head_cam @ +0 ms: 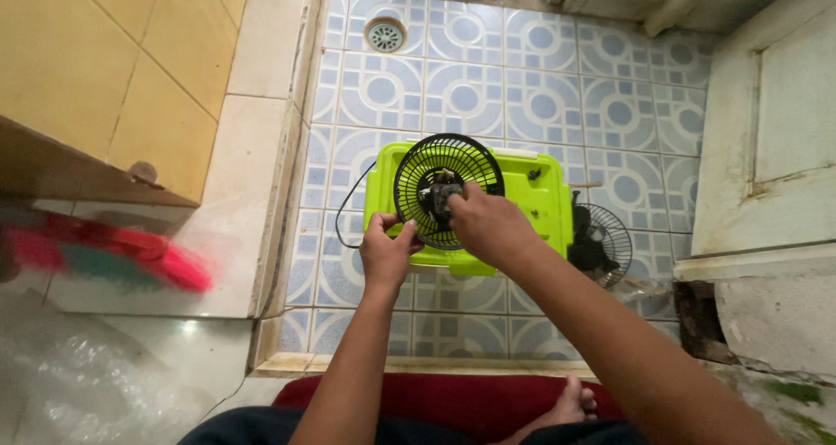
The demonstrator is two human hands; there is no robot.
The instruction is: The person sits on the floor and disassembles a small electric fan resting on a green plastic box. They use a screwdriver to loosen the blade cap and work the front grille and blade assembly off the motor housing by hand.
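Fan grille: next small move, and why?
Probably keep the left hand steady on the grille rim while the right hand turns the hub motor. The fingers are already pinched at the centre, and the grille stands tilted on the green stool, so it could slip.

Both hands fwd: left (387, 252) gripping, right (488, 225) fingers pinched.

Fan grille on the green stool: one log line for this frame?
left hand: grips black fan grille rim | right hand: at hub motor | base: green stool | second fan: floor, right
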